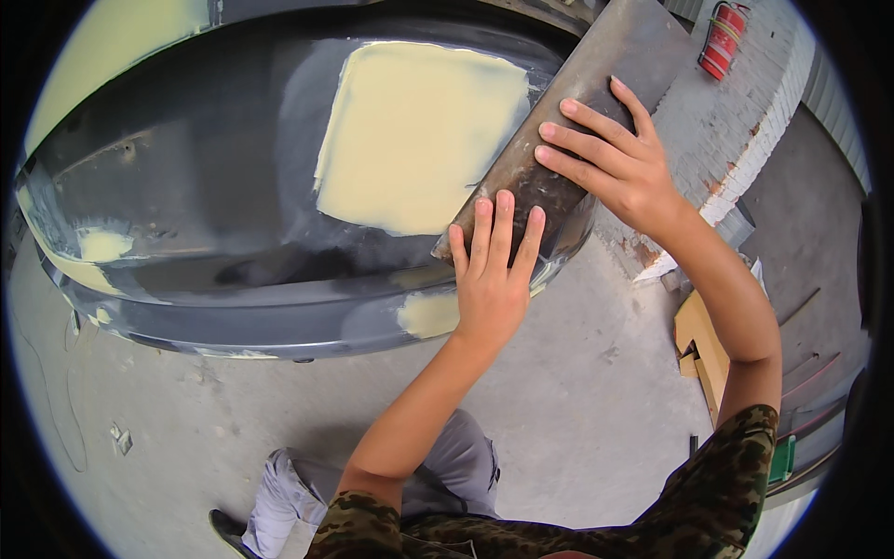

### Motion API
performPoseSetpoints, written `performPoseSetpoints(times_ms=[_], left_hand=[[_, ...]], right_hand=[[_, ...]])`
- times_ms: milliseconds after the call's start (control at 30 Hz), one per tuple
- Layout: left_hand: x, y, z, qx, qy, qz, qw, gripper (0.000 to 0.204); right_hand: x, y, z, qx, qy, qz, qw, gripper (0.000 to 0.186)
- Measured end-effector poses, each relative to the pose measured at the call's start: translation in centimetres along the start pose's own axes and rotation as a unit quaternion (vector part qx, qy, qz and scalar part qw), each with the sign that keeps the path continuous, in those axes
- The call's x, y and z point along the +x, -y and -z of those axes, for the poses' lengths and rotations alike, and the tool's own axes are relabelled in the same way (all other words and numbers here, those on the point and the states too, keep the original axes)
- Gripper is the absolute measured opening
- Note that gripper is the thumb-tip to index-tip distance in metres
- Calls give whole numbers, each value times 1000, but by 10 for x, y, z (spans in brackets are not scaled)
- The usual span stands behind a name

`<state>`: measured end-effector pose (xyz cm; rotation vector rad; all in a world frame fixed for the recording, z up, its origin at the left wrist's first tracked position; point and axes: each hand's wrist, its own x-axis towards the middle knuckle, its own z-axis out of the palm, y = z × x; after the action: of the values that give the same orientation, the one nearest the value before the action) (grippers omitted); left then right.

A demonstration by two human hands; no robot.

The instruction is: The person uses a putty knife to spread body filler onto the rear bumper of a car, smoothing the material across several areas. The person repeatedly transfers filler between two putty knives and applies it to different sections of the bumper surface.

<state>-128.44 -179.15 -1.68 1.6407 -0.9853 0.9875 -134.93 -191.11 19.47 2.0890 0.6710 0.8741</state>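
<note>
A long, dark, scuffed flat sheet (521,182) slants from the upper right down over a dark car body panel (223,158). My left hand (494,279) lies across the sheet's lower end, four fingers stretched on its top face. Farther up and to the right, my right hand (615,168) holds it the same way, with spread fingertips close to its left edge. Both thumbs are hidden, apparently beneath the sheet. Just left of the sheet, a broad cream patch of filler (424,140) covers part of the panel; the sheet's left edge runs beside the patch's lower right corner.
Smaller filler patches show at the panel's left corner (104,245) and lower edge (430,315). A whitish brick ledge (722,154) stands at the right, with a red fire extinguisher (723,42) at its far end. Cardboard (700,349) lies on the grey concrete floor (596,391).
</note>
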Motion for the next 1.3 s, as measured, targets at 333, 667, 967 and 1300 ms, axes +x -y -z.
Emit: performPoseSetpoints(times_ms=[333, 667, 967, 1300], left_hand=[[-6, -21, 102, -35, 24, -18, 999, 59], [21, 31, 163, 58, -26, -22, 998, 60], [23, 47, 162, 55, -41, -9, 998, 59], [28, 60, 138, 75, -45, -7, 996, 52]], right_hand=[[38, 44, 87, -35, -33, 15, 999, 31], [120, 54, 68, -39, -139, 40, 989, 32], [137, 54, 55, -46, -145, 56, 987, 29], [137, 50, 32, -34, -131, 30, 990, 28]])
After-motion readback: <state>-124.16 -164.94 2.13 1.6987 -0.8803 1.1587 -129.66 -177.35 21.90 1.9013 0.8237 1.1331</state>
